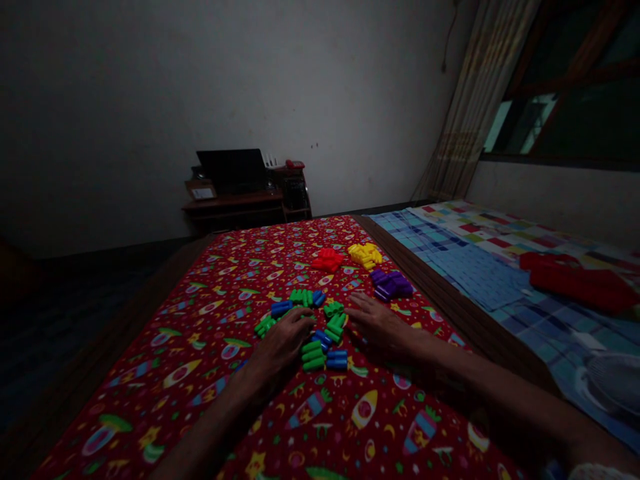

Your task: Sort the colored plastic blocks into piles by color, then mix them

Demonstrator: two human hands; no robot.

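Green ridged plastic blocks (313, 355) and blue ones (337, 359) lie mixed in a loose ring on the red patterned cloth. Over the left side of this ring is my left hand (293, 331), its fingers curled downward and close together; whatever is under the fingertips is hidden. My right hand (376, 321) rests low at the ring's right side, fingers stretched and slightly apart, near a green block (335, 327). Farther off sit separate piles of red blocks (328, 260), yellow blocks (365, 255) and purple blocks (392, 285).
The red cloth (210, 373) covers a bed-like surface with brown edges. To the right are a blue checked spread (440, 247), a red folded cloth (575, 280) and a round pale mesh object (615, 377). A desk (240, 200) with a dark monitor (234, 169) stands by the wall.
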